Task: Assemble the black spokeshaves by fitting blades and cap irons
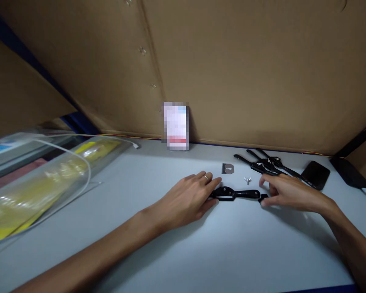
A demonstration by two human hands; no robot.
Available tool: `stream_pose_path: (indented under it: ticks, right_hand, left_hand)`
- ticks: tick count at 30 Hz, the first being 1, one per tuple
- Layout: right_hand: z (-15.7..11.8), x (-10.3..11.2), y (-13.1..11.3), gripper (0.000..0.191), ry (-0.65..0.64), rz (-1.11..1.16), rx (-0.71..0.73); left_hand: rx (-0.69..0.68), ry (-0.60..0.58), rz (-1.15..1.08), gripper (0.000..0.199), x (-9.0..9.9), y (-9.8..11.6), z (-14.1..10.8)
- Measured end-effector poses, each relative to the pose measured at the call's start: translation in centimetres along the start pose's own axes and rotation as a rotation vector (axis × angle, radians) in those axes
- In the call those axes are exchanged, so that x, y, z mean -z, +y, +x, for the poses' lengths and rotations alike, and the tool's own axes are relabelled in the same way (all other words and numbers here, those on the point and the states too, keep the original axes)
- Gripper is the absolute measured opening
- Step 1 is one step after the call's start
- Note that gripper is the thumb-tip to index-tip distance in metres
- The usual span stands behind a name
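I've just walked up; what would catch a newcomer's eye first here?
Probably the bare hands at a black spokeshave body: the left hand at its left end, the right hand near its other end. Next, perhaps the bright, pixelated upright panel before the brown back wall, and shiny yellow-and-clear plastic packaging at far left.

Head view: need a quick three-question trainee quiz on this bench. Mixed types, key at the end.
1. True or false: the left hand is touching the front black tool.
2. Which lies nearest the silver wing screw? A) white cable B) metal plate C) yellow package
3. How many similar black tools lie grouped just beyond the right hand?

Key: 1. True. 2. B. 3. Three.
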State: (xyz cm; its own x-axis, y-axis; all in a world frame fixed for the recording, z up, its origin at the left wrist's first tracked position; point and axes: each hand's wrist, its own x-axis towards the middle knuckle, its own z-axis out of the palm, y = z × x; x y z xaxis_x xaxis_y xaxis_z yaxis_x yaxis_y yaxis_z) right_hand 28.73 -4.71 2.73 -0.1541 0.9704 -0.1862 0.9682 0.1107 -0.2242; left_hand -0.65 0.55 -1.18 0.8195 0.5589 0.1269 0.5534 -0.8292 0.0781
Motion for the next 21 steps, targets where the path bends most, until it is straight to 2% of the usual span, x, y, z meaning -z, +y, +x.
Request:
stream_pose_path:
  ticks: [2, 3, 6, 10, 13, 15, 18, 21]
  right_hand:
    - [-0.6, 0.4, 0.1, 0.035, -0.111, -0.033, -0.003]
    - [-0.7, 0.5, 0.2, 0.031, -0.125, -0.045, -0.002]
    - [-0.4, 0.1, 0.8, 0.014, -0.016, -0.081, -0.014]
    - [0.8, -1.0, 1.0, 0.015, 0.093, -0.071, -0.021]
    - [1.5, -1.8, 0.5, 0.018, 0.146, 0.078, 0.064]
    - [1.7, -2.3, 0.0, 0.021, 0.256, 0.172, 0.102]
    - [1.8, -3.1, -0.4, 0.028, 0.407, 0.151, 0.188]
    - [2.1, -3.8, -0.8, 0.035, 0.403, 0.081, 0.347]
  left_hand:
    - [0.009, -0.025, -0.002, 0.029, 0.4, -0.3, -0.1]
    - [0.003, -0.040, -0.011, 0.026, 0.6, -0.4, -0.1]
    - [-0.056, -0.077, -0.048, 0.023, 0.9, -0.9, -0.2]
    - [-0.111, -0.063, -0.081, 0.024, 0.4, -0.8, -0.1]
    - [-0.143, -0.001, -0.086, 0.024, -0.1, 0.0, -0.1]
    - [-0.161, 0.018, -0.077, 0.023, -0.3, 0.6, -0.1]
    - [-0.177, 0.015, -0.088, 0.022, -0.4, 1.4, -0.1]
    - [-0.207, 0.030, -0.113, 0.023, -0.6, 2.0, -0.1]
